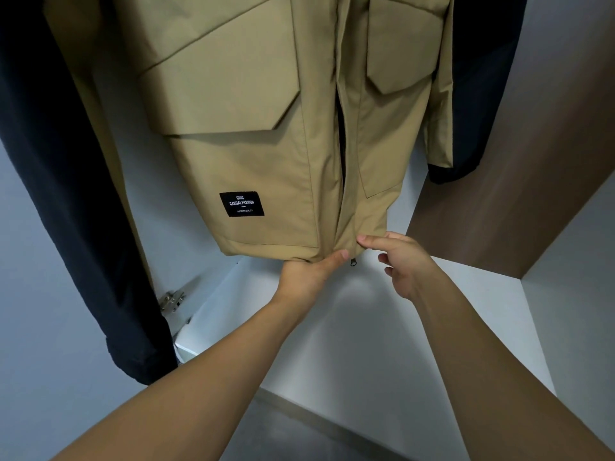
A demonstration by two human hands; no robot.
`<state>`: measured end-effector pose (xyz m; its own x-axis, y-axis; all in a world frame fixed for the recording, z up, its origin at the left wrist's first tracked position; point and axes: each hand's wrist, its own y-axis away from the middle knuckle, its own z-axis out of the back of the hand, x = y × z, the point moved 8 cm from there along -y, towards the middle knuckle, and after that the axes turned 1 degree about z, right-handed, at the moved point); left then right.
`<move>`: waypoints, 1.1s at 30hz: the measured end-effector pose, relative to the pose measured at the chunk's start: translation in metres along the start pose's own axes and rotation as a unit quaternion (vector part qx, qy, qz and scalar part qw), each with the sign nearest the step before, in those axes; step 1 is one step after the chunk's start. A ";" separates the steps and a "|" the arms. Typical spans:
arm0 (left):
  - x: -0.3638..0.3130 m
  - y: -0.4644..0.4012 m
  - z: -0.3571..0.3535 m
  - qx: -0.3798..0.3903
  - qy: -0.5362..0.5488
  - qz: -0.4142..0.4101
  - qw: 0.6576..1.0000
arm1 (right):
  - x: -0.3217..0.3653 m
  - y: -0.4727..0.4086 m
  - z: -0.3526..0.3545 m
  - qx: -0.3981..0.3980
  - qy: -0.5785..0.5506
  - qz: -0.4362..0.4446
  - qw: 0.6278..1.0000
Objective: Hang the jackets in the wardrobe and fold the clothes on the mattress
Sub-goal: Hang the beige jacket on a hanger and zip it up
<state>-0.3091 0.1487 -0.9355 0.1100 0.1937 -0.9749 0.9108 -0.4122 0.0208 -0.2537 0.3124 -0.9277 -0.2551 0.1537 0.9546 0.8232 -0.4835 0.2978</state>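
khaki jacket hangs in the wardrobe between dark coats. your left hand pinches its hem, right hand pinches the other front edge. next, probably: join the zip.

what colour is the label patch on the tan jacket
Black with white lettering, on the label patch low on the jacket; head view.

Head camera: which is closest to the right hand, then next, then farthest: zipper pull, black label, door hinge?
From the right hand:
1. Zipper pull, just left of it, under the khaki jacket's hem.
2. Black label, farther left, on the jacket.
3. Door hinge, far left, low.
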 end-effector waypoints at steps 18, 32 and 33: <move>-0.001 -0.007 0.019 -0.048 -0.087 0.015 0.995 | -0.006 0.001 -0.007 0.013 0.002 -0.033 0.999; 0.042 0.006 0.035 -0.036 -0.161 0.209 0.964 | -0.016 -0.004 -0.003 -0.042 0.128 0.004 0.991; 0.041 0.005 0.039 -0.043 -0.163 0.206 0.964 | -0.016 -0.004 -0.002 -0.045 0.137 0.012 0.989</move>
<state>-0.3152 0.1196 -0.9836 0.3515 -0.2660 -0.8976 0.8474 -0.3171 0.4258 -0.2541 0.3102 -0.9440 -0.3750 -0.0924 0.9224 0.7851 -0.5607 0.2631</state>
